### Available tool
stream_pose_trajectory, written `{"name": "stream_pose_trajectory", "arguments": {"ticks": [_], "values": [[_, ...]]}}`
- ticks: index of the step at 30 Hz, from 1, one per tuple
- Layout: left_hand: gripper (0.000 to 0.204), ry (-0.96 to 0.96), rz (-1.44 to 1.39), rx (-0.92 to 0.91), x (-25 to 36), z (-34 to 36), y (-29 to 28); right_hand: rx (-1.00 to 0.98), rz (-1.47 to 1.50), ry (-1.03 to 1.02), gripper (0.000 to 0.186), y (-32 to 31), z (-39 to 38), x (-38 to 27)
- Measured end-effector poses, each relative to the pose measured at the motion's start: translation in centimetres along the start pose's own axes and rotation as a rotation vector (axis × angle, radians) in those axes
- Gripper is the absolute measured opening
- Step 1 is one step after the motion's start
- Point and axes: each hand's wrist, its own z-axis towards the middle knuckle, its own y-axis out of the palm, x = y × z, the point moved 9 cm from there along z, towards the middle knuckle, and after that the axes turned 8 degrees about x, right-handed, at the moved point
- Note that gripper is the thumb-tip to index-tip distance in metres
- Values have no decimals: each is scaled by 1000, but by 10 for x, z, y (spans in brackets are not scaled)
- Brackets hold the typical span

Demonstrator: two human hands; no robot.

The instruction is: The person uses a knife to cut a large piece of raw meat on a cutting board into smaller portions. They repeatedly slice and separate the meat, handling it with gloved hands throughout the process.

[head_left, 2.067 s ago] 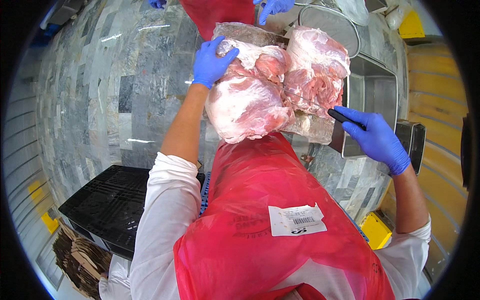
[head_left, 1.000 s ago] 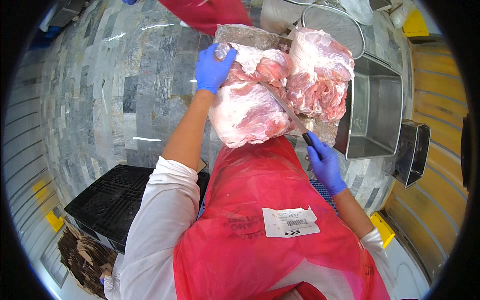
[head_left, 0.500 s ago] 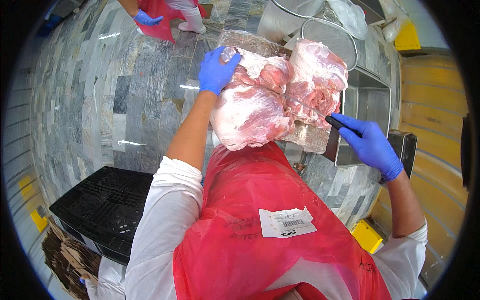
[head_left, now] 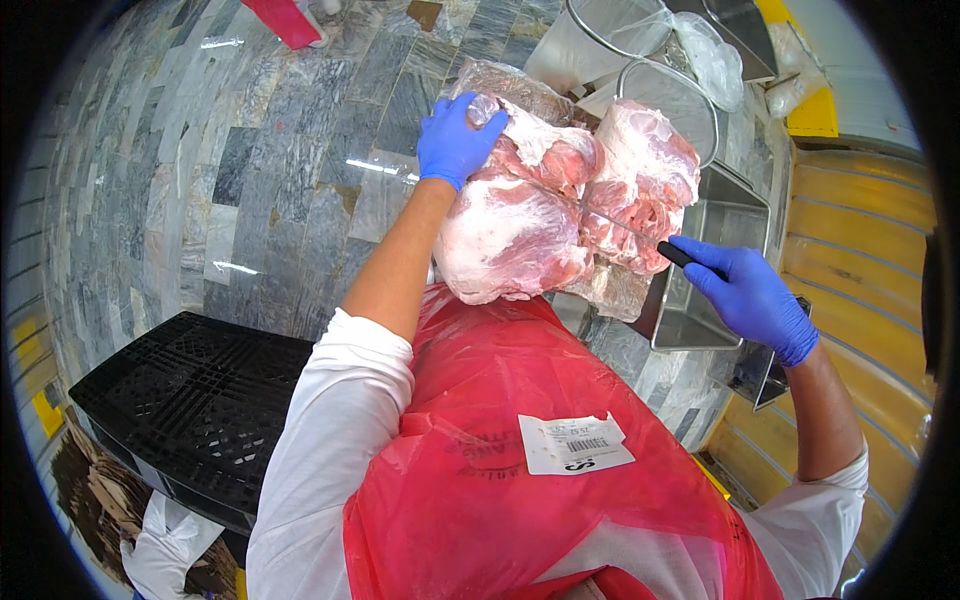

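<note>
left meat piece [head_left: 510, 240] beside right meat piece [head_left: 650, 150] on board [head_left: 612, 290], tub [head_left: 735, 212] off right edge, bin [head_left: 556, 52] beyond far edge, pallet [head_left: 200, 390] off near left corner

This looks like the cutting room of a meat plant or large butchery: large cuts of raw meat [head_left: 515, 245] are out with a black-handled knife [head_left: 682, 259], a red plastic apron [head_left: 530, 380] is worn over white sleeves [head_left: 340, 400], a deep metal tub [head_left: 738, 215] stands right, a black pallet [head_left: 200, 395] near left, and grey tiles [head_left: 290, 180] cover the floor.
</note>
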Motion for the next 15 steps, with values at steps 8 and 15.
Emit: {"name": "stream_pose_trajectory", "arguments": {"ticks": [8,15], "values": [[78,-19,0,63,-10,-5,0,52,-193,-10,33,-1,5,-41],[77,-51,33,51,-10,1,0,277,-207,20,40,75,-29,1]]}}
